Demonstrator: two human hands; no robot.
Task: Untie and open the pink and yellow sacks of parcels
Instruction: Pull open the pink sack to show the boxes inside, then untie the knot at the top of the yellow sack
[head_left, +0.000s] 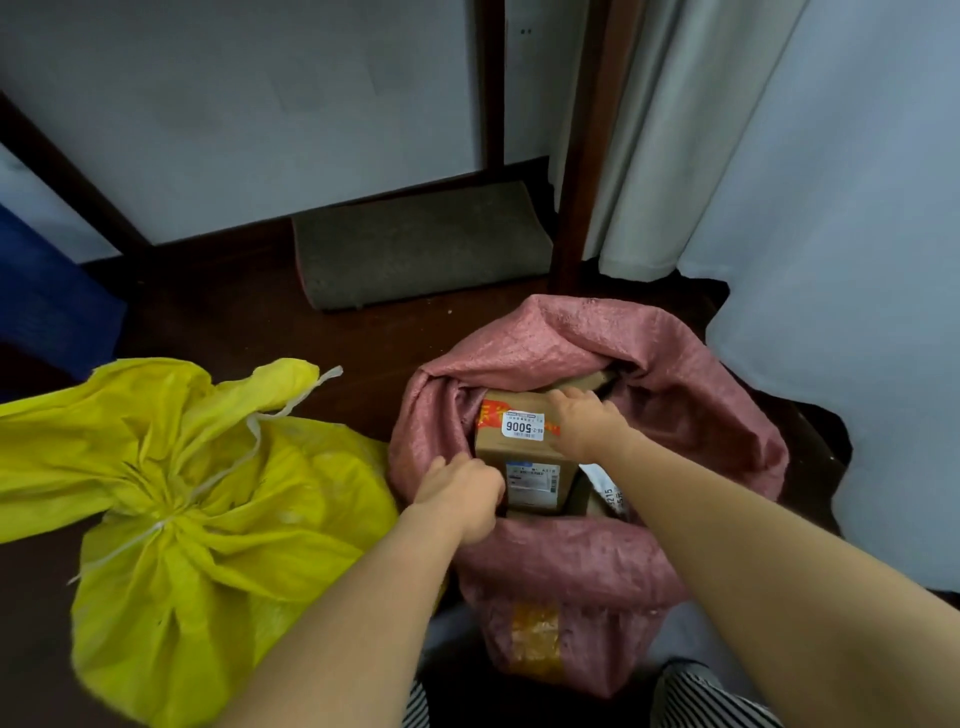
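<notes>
The pink woven sack (691, 410) stands open on the dark floor, its mouth rolled back. Inside it a brown cardboard parcel (511, 441) with a white "5006" label stands upright, with other parcels partly hidden around it. My left hand (462, 493) reaches into the near left of the sack mouth, fingers curled at the parcel's left edge. My right hand (584, 421) curls over the parcel's upper right corner. The yellow sack (208, 519) lies to the left, its neck bunched and tied with a white string (223, 467).
A grey doormat (421, 244) lies beyond the sacks by a dark wooden door frame (576, 208). White curtains (831, 260) hang at the right, close to the pink sack. Something blue (47, 301) sits at the far left. Striped trouser legs show at the bottom edge.
</notes>
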